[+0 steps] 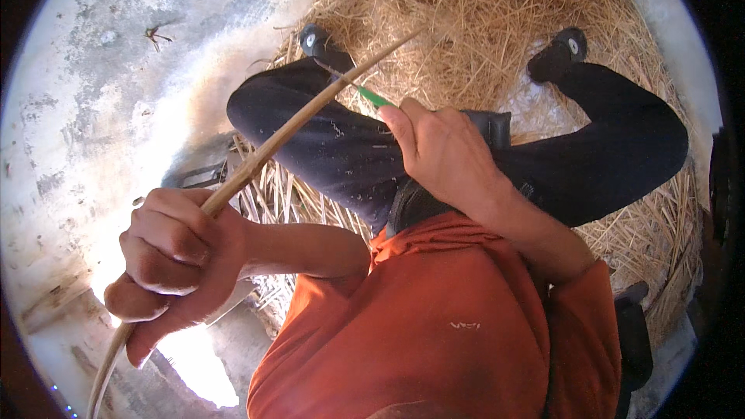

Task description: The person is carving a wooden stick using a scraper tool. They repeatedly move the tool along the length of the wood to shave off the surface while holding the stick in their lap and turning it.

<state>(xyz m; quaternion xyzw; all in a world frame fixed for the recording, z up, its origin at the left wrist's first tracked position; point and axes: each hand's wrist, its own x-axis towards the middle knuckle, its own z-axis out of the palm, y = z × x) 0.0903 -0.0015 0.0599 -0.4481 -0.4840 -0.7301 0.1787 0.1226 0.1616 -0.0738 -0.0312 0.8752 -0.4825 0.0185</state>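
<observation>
A long, slender wooden stick (291, 126) runs slantwise from the lower left up to a thin tip over the straw. My left hand (177, 252) is closed in a fist around its lower part, and the stick's end curves down below the fist. My right hand (442, 143) is closed on a knife with a green handle (374, 97). The knife's thin blade (334, 71) reaches up and left and crosses the stick in its upper half. Whether the edge touches the wood I cannot tell. The rest of the handle is hidden in my right hand.
Dry straw (473, 23) lies in a thick heap between my feet and along my right side. My bent legs in dark trousers (613, 140) spread to both sides, dotted with pale shavings on the left one. A whitish, stained concrete surface (85, 109) stretches along the left.
</observation>
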